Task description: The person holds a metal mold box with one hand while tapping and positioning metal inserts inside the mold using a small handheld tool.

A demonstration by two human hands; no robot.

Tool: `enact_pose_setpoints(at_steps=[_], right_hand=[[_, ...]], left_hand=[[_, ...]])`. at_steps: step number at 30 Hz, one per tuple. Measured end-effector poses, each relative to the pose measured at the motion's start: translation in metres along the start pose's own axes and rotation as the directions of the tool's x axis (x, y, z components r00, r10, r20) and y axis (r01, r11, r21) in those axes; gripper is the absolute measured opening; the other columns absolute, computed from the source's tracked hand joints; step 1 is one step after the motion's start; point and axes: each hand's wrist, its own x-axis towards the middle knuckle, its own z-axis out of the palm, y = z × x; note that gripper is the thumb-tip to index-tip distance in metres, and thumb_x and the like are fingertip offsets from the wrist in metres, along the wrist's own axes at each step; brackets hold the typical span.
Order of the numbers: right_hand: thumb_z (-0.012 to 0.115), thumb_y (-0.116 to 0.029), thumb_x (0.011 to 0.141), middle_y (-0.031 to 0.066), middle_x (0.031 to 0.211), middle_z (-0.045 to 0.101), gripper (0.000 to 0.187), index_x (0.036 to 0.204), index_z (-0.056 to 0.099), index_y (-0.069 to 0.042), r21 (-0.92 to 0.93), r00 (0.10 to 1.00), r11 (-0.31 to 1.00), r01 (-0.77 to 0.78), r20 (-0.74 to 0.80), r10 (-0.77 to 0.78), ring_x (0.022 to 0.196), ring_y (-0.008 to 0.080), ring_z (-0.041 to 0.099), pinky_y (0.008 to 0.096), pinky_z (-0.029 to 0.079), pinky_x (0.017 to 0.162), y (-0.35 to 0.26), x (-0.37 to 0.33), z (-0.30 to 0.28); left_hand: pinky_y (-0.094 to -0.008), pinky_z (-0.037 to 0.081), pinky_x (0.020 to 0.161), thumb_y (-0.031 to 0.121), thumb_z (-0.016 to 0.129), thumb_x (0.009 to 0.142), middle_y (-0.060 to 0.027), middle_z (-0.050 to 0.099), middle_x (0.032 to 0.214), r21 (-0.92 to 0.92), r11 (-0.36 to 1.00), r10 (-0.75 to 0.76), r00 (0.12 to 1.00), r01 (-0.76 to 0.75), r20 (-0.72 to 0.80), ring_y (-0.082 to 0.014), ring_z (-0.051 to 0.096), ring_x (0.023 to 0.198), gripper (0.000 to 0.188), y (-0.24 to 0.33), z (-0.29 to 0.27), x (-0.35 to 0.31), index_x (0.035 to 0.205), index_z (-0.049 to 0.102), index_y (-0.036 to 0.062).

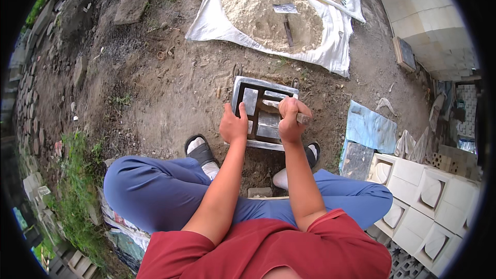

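Observation:
A grey metal block mold [265, 81] with dark dividers and flat plates inside lies on the dirt between my feet. My left hand [234, 124] grips its left rim, thumb on the inner side. Over the right part of the mold, my right hand [292, 116] is closed round the wooden handle [304, 119] of a small trowel. Its pale blade [270, 104] shows partly at the inner side of my fist, over the mold's compartments; the rest is hidden by my fingers.
Beyond the mold, a sand heap [248, 10] lies on white sacks [206, 23], with another trowel [288, 28] on it. To the right are a blue sheet [369, 126] and stacked pale blocks [405, 183]. Stones [133, 8] and weeds [77, 175] border the left.

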Motion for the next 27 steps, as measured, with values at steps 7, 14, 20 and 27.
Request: enact_pose_setpoints(at_steps=[7, 14, 20, 27], right_hand=[[0.049, -0.021, 0.106, 0.0019, 0.06, 0.036, 0.048, 0.065, 0.035, -0.003, -0.359, 0.994, 0.932, 0.044, 0.111, -0.004, 0.056, 0.0112, 0.036, 0.0336, 0.028, 0.053, 0.08, -0.01, -0.022], [0.049, -0.017, 0.108, -0.0017, 0.058, 0.041, 0.05, 0.061, 0.036, -0.004, 0.045, 0.995, 0.995, -0.086, -0.053, 0.089, 0.054, 0.0079, 0.035, 0.032, 0.028, 0.052, 0.033, 0.013, -0.015], [0.053, -0.02, 0.103, 0.0086, 0.058, 0.044, 0.043, 0.067, 0.044, 0.001, -0.243, 0.997, 0.969, 0.046, 0.077, -0.028, 0.05, 0.0203, 0.044, 0.0376, 0.033, 0.051, 0.029, -0.006, -0.013], [0.051, -0.024, 0.107, 0.005, 0.059, 0.041, 0.047, 0.066, 0.042, -0.001, -0.196, 0.994, 0.978, -0.075, 0.068, 0.09, 0.055, 0.0148, 0.038, 0.0366, 0.031, 0.054, 0.076, -0.006, -0.034]], left_hand=[[-0.0591, 0.053, 0.069, 0.061, 0.054, 0.099, -0.0227, 0.074, 0.086, -0.042, 0.999, -0.002, 0.999, 0.003, 0.033, -0.0473, 0.071, 0.08, 0.053, 0.011, 0.005, -0.004, 0.122, 0.058, 0.0136], [-0.0582, 0.053, 0.066, 0.058, 0.056, 0.1, -0.0205, 0.074, 0.088, -0.03, 0.999, 0.016, 1.0, -0.015, 0.014, -0.0456, 0.071, 0.078, 0.048, 0.009, 0.004, -0.002, 0.115, 0.057, 0.0119], [-0.0593, 0.054, 0.069, 0.062, 0.055, 0.099, -0.0226, 0.074, 0.087, -0.018, 1.0, -0.023, 0.999, 0.023, -0.025, -0.0472, 0.072, 0.08, 0.052, 0.003, -0.002, 0.0, 0.119, 0.059, 0.0141], [-0.0582, 0.054, 0.069, 0.062, 0.055, 0.098, -0.023, 0.074, 0.086, -0.038, 0.999, 0.01, 1.0, -0.011, -0.016, -0.0472, 0.071, 0.079, 0.053, 0.013, 0.006, -0.003, 0.121, 0.059, 0.0147]])
